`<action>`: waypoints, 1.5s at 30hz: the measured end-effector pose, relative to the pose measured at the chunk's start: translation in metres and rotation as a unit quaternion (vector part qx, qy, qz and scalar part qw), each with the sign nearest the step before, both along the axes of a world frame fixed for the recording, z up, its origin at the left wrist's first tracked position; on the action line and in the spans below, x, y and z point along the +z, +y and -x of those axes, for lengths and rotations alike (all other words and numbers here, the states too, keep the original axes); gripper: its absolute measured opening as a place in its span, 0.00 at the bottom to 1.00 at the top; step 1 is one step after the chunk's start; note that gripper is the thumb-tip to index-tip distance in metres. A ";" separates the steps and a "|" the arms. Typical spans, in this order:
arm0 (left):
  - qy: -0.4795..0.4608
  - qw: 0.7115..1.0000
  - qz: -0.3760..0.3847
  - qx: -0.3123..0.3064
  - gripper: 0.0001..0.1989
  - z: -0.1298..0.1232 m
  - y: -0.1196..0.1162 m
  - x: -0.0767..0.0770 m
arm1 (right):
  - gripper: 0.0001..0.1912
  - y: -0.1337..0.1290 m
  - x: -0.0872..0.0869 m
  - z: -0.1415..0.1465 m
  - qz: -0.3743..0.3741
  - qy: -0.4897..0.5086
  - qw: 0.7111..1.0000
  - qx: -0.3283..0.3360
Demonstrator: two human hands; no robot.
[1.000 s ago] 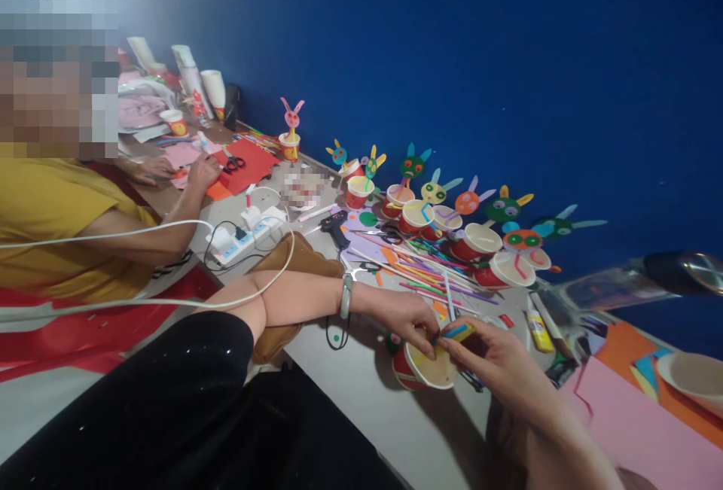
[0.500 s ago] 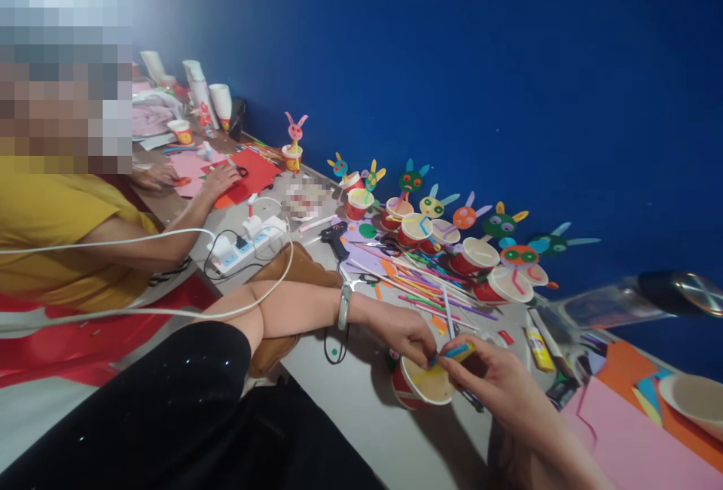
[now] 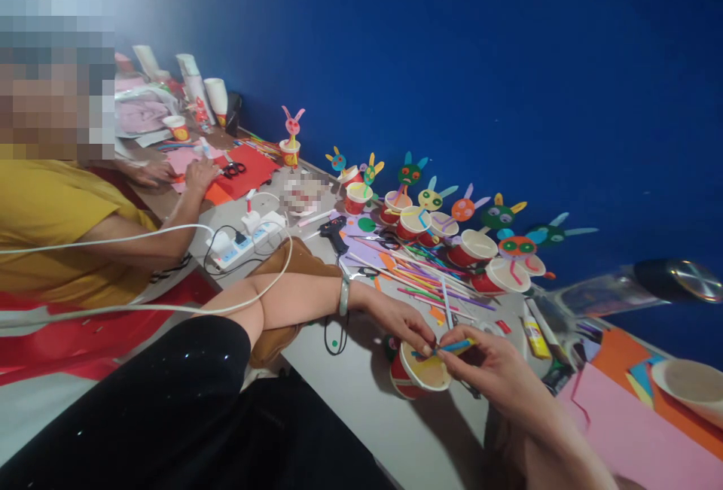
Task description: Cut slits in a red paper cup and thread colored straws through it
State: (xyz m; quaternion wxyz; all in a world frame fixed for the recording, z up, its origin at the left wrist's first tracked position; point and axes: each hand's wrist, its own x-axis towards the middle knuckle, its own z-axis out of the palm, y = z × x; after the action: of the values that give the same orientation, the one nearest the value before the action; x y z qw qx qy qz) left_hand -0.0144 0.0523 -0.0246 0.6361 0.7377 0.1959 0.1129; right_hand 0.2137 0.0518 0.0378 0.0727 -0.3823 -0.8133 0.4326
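Observation:
Above the open mouth of a red-and-white paper cup, both my hands meet at a thin blue-and-yellow strip. My left hand, a pale bangle on its wrist, has thumb and fingers pinched at the strip's left part. From the right, my right hand pinches the strip between thumb and fingers. Whether the strip is paper or a straw, I cannot tell. The cup stands slightly tilted on the table, with something yellow inside it. A dark green round piece shows at its left side, partly hidden by my left hand.
Several paper cups with rabbit-faced paper figures line the blue wall. Coloured sticks, a glue gun, scissors and a power strip lie nearer. At right are a bottle and pink paper. A person in yellow handles paper at left.
My fingers have shifted slightly on the strip, and its blue part shows more plainly over the cup. The co-worker's hand has drawn a little left, away from the black scissors.

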 end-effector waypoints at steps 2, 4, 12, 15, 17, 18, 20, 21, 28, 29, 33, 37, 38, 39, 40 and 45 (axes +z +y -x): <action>-0.009 1.000 0.017 0.002 0.15 0.000 0.001 -0.002 | 0.14 0.000 0.000 0.000 -0.004 0.000 1.000 -0.003; -0.012 0.999 0.035 0.013 0.14 -0.001 0.000 -0.001 | 0.14 0.001 -0.002 0.000 -0.014 0.005 1.000 -0.002; 0.001 0.998 0.058 0.038 0.11 -0.003 0.000 0.004 | 0.13 -0.001 0.000 0.002 -0.007 0.000 1.000 0.009; -0.016 0.997 0.063 0.028 0.12 -0.004 0.000 0.002 | 0.14 0.000 0.000 0.001 -0.002 -0.002 1.000 0.010; -0.026 0.997 0.077 0.019 0.12 -0.004 0.000 0.001 | 0.14 0.001 -0.002 0.000 0.001 0.001 1.000 0.011; -0.029 0.996 0.084 0.016 0.11 -0.005 0.000 0.001 | 0.14 0.001 -0.003 0.000 0.002 0.004 1.000 0.011; -0.029 0.995 0.096 0.015 0.11 -0.005 0.000 0.001 | 0.14 0.002 -0.005 -0.001 0.005 0.013 1.000 0.014; -0.025 0.995 0.098 0.020 0.11 -0.005 0.000 0.002 | 0.14 0.002 -0.006 -0.001 0.005 0.018 1.000 0.014; 0.020 0.995 0.081 0.062 0.10 -0.006 -0.003 0.010 | 0.12 -0.001 -0.003 0.003 0.002 0.018 1.000 0.004; 0.023 0.995 0.079 0.064 0.11 -0.006 -0.003 0.011 | 0.11 -0.001 -0.003 0.004 -0.002 0.021 1.000 0.005; 0.030 0.995 0.071 0.067 0.12 -0.006 -0.005 0.014 | 0.09 -0.002 -0.003 0.004 -0.014 0.023 1.000 0.002; 0.027 0.996 0.061 0.063 0.13 -0.004 -0.005 0.014 | 0.08 -0.003 -0.003 0.005 -0.008 0.022 1.000 -0.001; 0.024 0.996 0.061 0.062 0.14 -0.004 -0.004 0.014 | 0.07 -0.003 -0.003 0.006 -0.004 0.024 1.000 -0.002; 0.022 0.996 0.063 0.063 0.14 -0.004 -0.004 0.014 | 0.07 -0.003 -0.003 0.006 -0.001 0.026 1.000 -0.002; 0.021 0.996 0.066 0.061 0.14 -0.004 -0.004 0.013 | 0.07 -0.003 -0.003 0.006 0.002 0.027 1.000 -0.003; 0.006 0.995 0.097 0.031 0.09 -0.003 -0.001 0.009 | 0.07 -0.002 -0.007 0.005 -0.001 0.029 1.000 0.003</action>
State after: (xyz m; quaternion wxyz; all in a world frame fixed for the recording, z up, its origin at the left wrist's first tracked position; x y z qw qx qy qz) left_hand -0.0116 0.0514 -0.0157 0.6998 0.6665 0.2329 0.1086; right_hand 0.2087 0.0500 0.0312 0.0958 -0.3673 -0.8122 0.4430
